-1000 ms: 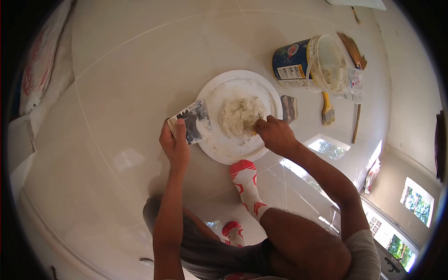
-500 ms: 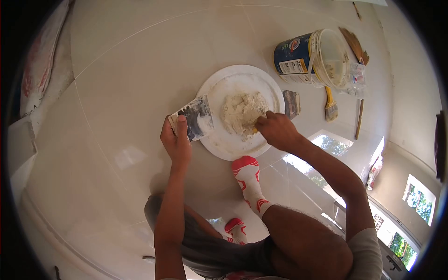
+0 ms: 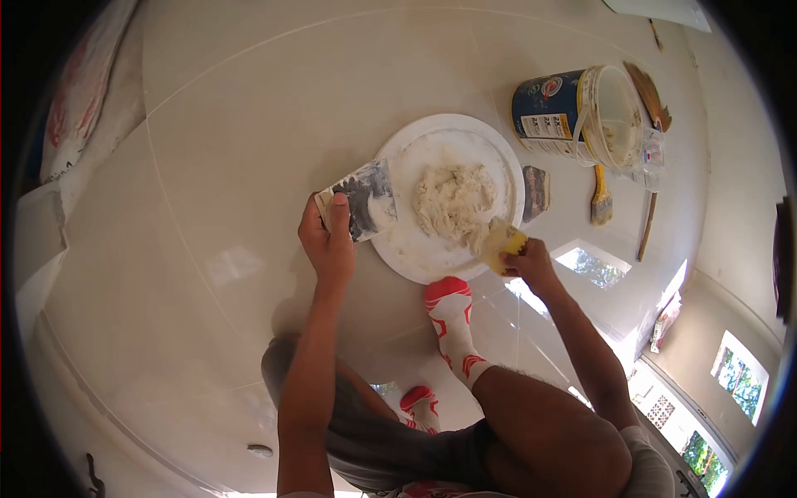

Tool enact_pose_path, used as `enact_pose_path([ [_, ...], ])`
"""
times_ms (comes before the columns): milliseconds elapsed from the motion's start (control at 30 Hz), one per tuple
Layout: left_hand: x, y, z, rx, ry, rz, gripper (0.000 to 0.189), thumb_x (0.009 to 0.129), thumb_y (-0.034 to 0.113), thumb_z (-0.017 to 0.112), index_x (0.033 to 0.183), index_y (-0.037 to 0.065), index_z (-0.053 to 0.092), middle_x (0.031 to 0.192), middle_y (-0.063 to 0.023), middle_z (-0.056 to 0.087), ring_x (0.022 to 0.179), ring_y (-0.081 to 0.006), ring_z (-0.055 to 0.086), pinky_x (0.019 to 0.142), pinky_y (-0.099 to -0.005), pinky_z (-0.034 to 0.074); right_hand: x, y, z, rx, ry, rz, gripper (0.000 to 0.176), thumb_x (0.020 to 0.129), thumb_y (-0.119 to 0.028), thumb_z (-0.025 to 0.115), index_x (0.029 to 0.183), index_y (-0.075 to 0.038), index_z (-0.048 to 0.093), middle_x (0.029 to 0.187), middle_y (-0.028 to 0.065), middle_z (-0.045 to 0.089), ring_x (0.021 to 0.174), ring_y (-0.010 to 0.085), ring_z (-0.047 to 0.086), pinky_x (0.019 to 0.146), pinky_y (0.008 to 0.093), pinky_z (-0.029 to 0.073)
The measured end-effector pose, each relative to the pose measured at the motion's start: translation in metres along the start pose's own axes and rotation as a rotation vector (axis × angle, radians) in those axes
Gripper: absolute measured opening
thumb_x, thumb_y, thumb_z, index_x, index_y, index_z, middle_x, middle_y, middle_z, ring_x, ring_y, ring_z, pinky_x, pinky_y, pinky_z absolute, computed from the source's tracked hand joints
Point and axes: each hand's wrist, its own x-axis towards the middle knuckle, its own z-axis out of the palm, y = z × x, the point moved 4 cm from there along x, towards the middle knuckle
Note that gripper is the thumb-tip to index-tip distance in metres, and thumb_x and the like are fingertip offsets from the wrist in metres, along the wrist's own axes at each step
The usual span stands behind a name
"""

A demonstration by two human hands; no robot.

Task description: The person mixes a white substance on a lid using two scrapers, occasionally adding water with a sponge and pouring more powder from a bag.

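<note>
A heap of off-white putty (image 3: 452, 199) sits on a round white lid-like board (image 3: 407, 260) on the floor. My left hand (image 3: 332, 236) grips a flat, dark, putty-smeared scraper (image 3: 365, 202) by its left end, thumb on top; its far end overlaps the board's left rim in this view. My right hand (image 3: 530, 264) is closed around a yellow scraper (image 3: 500, 246) at the board's lower right. This scraper's blade is coated in putty and reaches the lower right edge of the heap.
A blue-and-white bucket (image 3: 552, 116) lies on its side at upper right. Near it are a yellow-handled paintbrush (image 3: 601, 199), a straw brush (image 3: 646, 91) and a dark, worn block (image 3: 536, 192). My socked foot (image 3: 450, 311) is at the board's near edge.
My right hand has drawn back from the heap toward the lower right, bringing the yellow scraper into clear view. My left hand keeps its grip; the whole view has shifted slightly.
</note>
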Motion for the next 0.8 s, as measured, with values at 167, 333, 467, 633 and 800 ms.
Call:
enact_pose_path([
  [167, -0.003, 0.003, 0.004, 0.098, -0.022, 0.009, 0.024, 0.091, 0.022, 0.055, 0.077, 0.003, 0.052, 0.063, 0.0067, 0.043, 0.058, -0.0023, 0.034, 0.050, -0.0204, 0.028, 0.020, -0.012, 0.047, 0.628, -0.106, 0.166, 0.024, 0.078, -0.002, 0.065, 0.099, 0.005, 0.056, 0.089, 0.0121, 0.060, 0.075, 0.0195, 0.064, 0.061, 0.0291, 0.057],
  [333, -0.001, -0.003, 0.001, 0.042, -0.008, -0.009, 0.022, 0.090, 0.021, 0.055, 0.077, 0.003, 0.052, 0.064, 0.0072, 0.043, 0.059, -0.0019, 0.033, 0.050, -0.0200, 0.028, 0.014, -0.091, 0.018, -0.084, -0.028, -0.244, 0.027, 0.077, 0.002, 0.059, 0.104, 0.006, 0.057, 0.095, 0.0101, 0.061, 0.073, 0.0193, 0.064, 0.057, 0.0277, 0.054],
  [467, -0.001, -0.003, 0.001, 0.031, -0.011, 0.005, 0.022, 0.091, 0.021, 0.055, 0.077, 0.003, 0.052, 0.063, 0.0074, 0.042, 0.059, -0.0019, 0.033, 0.050, -0.0198, 0.027, -0.016, -0.099, 0.055, -1.154, 0.357, -1.077, 0.038, 0.068, 0.000, 0.058, 0.106, 0.000, 0.059, 0.099, 0.0056, 0.055, 0.070, 0.0222, 0.056, 0.059, 0.0317, 0.052],
  [633, 0.000, -0.007, -0.001, 0.010, -0.008, 0.017, 0.025, 0.091, 0.024, 0.055, 0.076, 0.004, 0.051, 0.063, 0.0074, 0.041, 0.058, -0.0022, 0.032, 0.050, -0.0203, 0.026, -0.010, -0.099, 0.048, -1.436, -0.034, -0.852, 0.022, 0.072, -0.007, 0.056, 0.093, 0.000, 0.060, 0.098, 0.0069, 0.052, 0.077, 0.0206, 0.055, 0.060, 0.0299, 0.051],
  [800, 0.003, -0.003, 0.002, 0.034, -0.014, 0.029, 0.028, 0.090, 0.027, 0.056, 0.076, 0.003, 0.051, 0.062, 0.0070, 0.039, 0.057, -0.0029, 0.031, 0.049, -0.0217, 0.026, 0.000, -0.098, 0.058, -1.554, -0.079, -1.063, 0.019, 0.072, -0.005, 0.056, 0.090, -0.004, 0.060, 0.087, 0.0058, 0.054, 0.077, 0.0216, 0.056, 0.057, 0.0320, 0.051],
])
